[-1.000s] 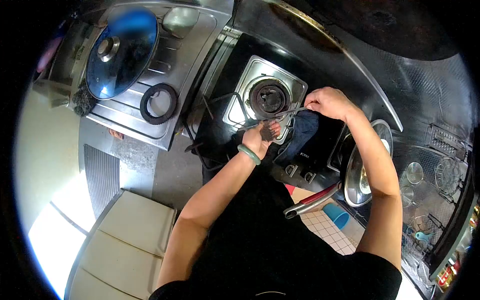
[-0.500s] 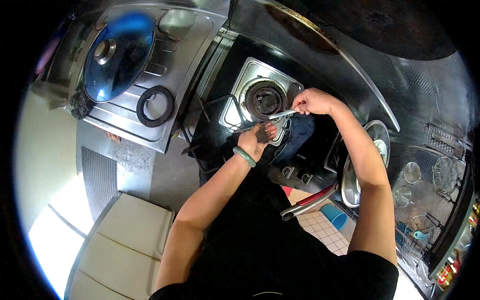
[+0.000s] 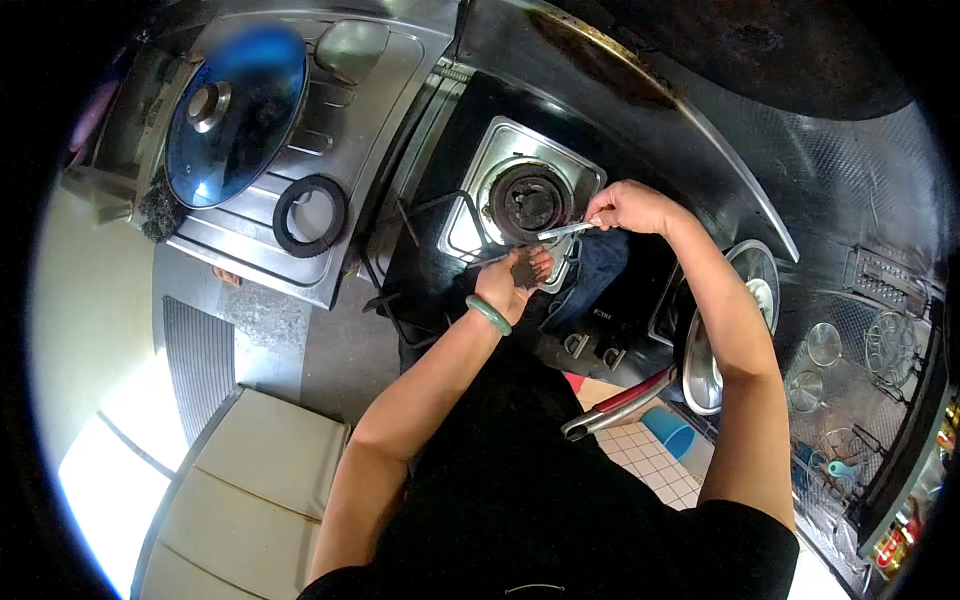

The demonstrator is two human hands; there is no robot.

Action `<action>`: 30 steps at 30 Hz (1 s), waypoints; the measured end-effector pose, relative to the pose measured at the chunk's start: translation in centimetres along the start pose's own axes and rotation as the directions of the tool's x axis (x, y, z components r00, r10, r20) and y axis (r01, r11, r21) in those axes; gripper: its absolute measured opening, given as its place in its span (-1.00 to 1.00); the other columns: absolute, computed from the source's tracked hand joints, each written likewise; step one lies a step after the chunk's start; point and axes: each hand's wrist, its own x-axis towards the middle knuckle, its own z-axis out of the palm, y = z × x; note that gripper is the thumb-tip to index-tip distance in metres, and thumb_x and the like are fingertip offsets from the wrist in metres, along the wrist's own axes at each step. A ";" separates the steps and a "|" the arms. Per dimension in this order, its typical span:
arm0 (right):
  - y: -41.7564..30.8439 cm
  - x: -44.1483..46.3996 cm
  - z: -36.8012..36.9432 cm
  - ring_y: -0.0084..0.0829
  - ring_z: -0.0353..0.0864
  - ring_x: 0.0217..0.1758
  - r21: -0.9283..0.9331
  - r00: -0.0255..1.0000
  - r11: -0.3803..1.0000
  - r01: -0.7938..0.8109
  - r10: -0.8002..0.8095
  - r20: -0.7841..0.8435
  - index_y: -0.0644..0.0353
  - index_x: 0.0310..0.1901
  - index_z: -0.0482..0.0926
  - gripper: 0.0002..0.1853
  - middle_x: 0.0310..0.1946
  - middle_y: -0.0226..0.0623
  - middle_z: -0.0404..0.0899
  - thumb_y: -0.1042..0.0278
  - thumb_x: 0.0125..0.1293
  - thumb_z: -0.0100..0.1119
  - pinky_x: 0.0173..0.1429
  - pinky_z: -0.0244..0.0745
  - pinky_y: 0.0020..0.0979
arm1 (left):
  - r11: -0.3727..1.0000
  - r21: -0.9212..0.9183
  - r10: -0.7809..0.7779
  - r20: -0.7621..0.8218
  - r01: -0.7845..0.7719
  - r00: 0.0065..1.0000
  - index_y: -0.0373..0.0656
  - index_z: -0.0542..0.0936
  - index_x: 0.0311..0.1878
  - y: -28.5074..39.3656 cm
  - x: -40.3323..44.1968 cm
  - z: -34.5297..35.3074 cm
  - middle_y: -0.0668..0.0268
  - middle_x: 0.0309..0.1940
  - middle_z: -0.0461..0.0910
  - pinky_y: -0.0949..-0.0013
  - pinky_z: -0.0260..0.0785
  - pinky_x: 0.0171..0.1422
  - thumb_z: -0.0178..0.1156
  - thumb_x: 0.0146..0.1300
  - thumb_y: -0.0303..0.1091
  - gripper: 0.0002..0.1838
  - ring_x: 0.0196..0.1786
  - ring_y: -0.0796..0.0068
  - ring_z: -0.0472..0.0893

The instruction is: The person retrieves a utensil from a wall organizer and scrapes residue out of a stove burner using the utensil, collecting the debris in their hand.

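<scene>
My right hand (image 3: 638, 208) pinches a slim, pale flat tool (image 3: 566, 230), its kind unclear, with the tip at the near edge of the burner (image 3: 530, 200). The burner is dark and dirty and sits in a square steel drip tray (image 3: 478, 160). My left hand (image 3: 508, 280), a green bangle (image 3: 489, 314) at its wrist, is cupped palm up just below the tool tip. A dark, crumbly-looking clump (image 3: 526, 270) lies in that palm. The black pan support (image 3: 388, 285) stands tilted to the left of the burner. A dark blue cloth (image 3: 597, 268) lies right of the left hand.
On the steel drainboard (image 3: 350, 120) at left are a glass lid (image 3: 235, 135), a black ring (image 3: 282, 215) and a scouring pad (image 3: 162, 210). A lidded pan with a red handle (image 3: 630, 398) sits at right. Stove knobs (image 3: 575, 345) line the near edge.
Both hands stay almost in place. The tool's tip has shifted very slightly at the burner edge, and the clump still lies in my left palm.
</scene>
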 end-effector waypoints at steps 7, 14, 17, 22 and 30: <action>0.6 -0.7 0.4 -0.42 0.63 -0.29 0.012 0.999 1.000 0.023 -0.023 -0.024 0.18 -0.21 0.65 -0.83 -0.37 -0.26 0.67 0.39 0.20 0.13 -0.11 0.49 -0.38 | 1.000 -0.001 -0.005 -0.060 0.005 0.998 -0.44 0.40 0.01 0.0 0.0 0.3 0.02 -0.13 0.54 0.22 0.46 0.09 -0.33 0.46 -0.32 -0.61 -0.06 0.16 0.56; -3.4 -4.4 1.3 -0.23 0.60 -0.16 -0.369 0.959 0.929 0.008 -0.111 -0.259 0.05 -0.23 0.65 -0.84 -0.27 -0.32 0.64 0.28 0.18 0.17 -0.09 0.47 -0.25 | 1.000 0.022 0.005 -0.103 -0.003 0.995 -0.46 0.39 0.03 -0.1 0.1 0.4 0.00 -0.11 0.54 0.18 0.44 0.12 -0.34 0.46 -0.32 -0.60 -0.03 0.14 0.56; -2.9 -4.3 0.7 -0.21 0.60 -0.15 -0.385 0.956 0.919 -0.083 -0.035 -0.290 0.06 -0.24 0.64 -0.84 -0.26 -0.32 0.64 0.27 0.19 0.15 -0.09 0.47 -0.23 | 1.000 0.002 0.000 -0.062 0.000 0.998 -0.45 0.40 0.02 -0.1 0.2 0.2 0.00 -0.10 0.54 0.18 0.45 0.13 -0.34 0.46 -0.32 -0.60 -0.02 0.14 0.56; -2.4 -3.3 1.6 -0.20 0.62 -0.14 -0.385 0.955 0.921 -0.061 -0.058 -0.291 -0.07 -0.23 0.67 -0.82 -0.23 -0.30 0.65 0.21 0.20 0.11 -0.04 0.50 -0.22 | 1.000 0.026 0.010 -0.052 -0.009 0.999 -0.43 0.42 0.00 -0.1 -0.1 0.1 0.01 -0.10 0.55 0.18 0.45 0.13 -0.32 0.46 -0.31 -0.61 -0.03 0.14 0.57; -1.5 -2.0 2.8 -0.18 0.62 -0.15 -0.329 0.967 0.944 -0.037 -0.049 -0.248 -0.06 -0.20 0.66 -0.81 -0.23 -0.26 0.65 0.21 0.20 0.12 -0.04 0.50 -0.23 | 1.000 0.017 0.001 -0.073 0.001 0.997 -0.44 0.41 -0.02 -0.1 0.0 0.2 -0.01 -0.12 0.55 0.18 0.45 0.13 -0.30 0.45 -0.32 -0.62 -0.03 0.13 0.57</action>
